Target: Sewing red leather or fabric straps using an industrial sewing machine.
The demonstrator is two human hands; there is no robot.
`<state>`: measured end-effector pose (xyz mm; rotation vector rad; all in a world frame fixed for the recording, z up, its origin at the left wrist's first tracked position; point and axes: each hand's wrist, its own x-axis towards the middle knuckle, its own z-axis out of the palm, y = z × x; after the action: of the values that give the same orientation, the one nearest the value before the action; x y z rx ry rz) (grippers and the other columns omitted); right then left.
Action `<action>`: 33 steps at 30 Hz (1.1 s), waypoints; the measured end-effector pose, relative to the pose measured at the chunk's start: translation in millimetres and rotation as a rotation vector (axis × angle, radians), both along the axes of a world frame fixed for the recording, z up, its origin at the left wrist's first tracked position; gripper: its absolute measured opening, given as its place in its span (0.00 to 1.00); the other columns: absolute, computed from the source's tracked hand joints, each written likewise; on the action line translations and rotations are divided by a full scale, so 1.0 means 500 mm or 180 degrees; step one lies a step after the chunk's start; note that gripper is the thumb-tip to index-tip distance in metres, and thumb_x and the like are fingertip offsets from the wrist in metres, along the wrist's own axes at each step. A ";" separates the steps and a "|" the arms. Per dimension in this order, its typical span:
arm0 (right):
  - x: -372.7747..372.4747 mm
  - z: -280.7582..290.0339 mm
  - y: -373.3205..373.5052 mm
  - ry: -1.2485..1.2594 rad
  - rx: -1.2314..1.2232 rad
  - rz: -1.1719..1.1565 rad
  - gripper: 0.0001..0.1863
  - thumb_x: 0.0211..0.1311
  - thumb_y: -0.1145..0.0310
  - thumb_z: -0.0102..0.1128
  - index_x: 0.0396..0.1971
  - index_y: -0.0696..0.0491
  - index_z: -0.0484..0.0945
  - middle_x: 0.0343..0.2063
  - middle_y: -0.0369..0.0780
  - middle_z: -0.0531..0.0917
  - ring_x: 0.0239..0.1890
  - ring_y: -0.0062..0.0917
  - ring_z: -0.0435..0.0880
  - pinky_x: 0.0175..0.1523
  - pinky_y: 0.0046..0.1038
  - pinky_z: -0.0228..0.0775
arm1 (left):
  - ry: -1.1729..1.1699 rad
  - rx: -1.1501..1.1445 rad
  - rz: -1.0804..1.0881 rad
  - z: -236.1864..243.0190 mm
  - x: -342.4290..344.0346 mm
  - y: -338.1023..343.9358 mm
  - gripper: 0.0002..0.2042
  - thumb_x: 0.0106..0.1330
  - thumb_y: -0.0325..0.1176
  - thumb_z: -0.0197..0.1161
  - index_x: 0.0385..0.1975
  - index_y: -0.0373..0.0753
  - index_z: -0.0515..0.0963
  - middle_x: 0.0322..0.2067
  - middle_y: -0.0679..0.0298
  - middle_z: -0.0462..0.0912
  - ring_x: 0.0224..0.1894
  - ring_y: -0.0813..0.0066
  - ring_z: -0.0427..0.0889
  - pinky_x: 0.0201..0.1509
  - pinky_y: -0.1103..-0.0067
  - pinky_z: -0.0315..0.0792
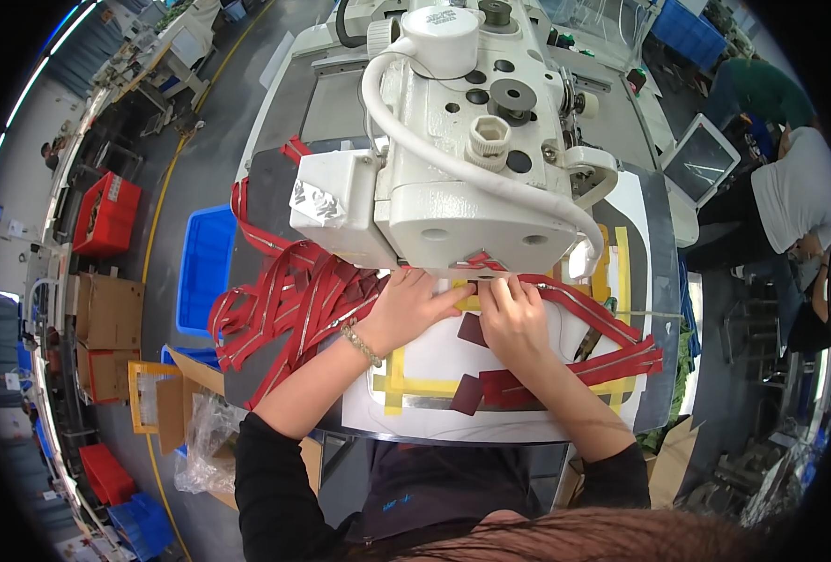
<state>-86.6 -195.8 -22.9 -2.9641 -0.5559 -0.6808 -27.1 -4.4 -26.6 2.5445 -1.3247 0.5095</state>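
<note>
My left hand (414,304) and my right hand (511,314) rest side by side on the white work plate (434,361), just under the head of a white sewing machine (453,140). Both sets of fingertips press a red zipper strip (584,314) and a small dark red fabric piece (473,329) flat near the needle, which the machine head hides. A bracelet sits on my left wrist. A heap of red zippers (284,300) lies to the left of my left hand. More dark red pieces (490,386) lie below my right hand.
Yellow tape (406,384) marks lines on the plate. A blue bin (205,272) and cardboard boxes (106,309) stand on the floor at left, red crates (106,214) farther off. Another person in a white top (795,197) stands at the right beside a tablet screen (701,161).
</note>
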 end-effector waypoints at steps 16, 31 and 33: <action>0.000 -0.002 -0.002 0.0018 0.0037 0.0080 0.17 0.48 0.72 0.54 0.39 0.63 0.77 0.34 0.46 0.75 0.41 0.40 0.82 0.41 0.31 0.69 | 0.0273 -0.0210 -0.0364 0.037 -0.009 0.023 0.24 0.57 0.48 0.64 0.50 0.39 0.74 0.46 0.59 0.74 0.49 0.63 0.73 0.53 0.69 0.68; 0.000 0.001 0.002 0.0027 -0.0024 0.0053 0.17 0.47 0.72 0.54 0.38 0.64 0.77 0.34 0.46 0.76 0.41 0.38 0.82 0.42 0.30 0.69 | 0.1160 0.0018 -0.0242 0.034 -0.027 0.035 0.33 0.59 0.53 0.59 0.58 0.35 0.66 0.51 0.52 0.71 0.57 0.53 0.68 0.64 0.63 0.60; 0.000 0.001 0.000 -0.0007 -0.0027 0.0078 0.16 0.47 0.72 0.54 0.38 0.63 0.77 0.34 0.46 0.76 0.41 0.38 0.82 0.42 0.29 0.69 | 0.1123 -0.0014 -0.0149 0.036 -0.035 0.031 0.32 0.59 0.54 0.59 0.58 0.37 0.67 0.50 0.52 0.71 0.56 0.53 0.68 0.64 0.62 0.60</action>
<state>-86.4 -195.8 -22.3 -2.9595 -0.5956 -0.6813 -44.6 11.2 -8.6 2.4459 -1.2445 0.0479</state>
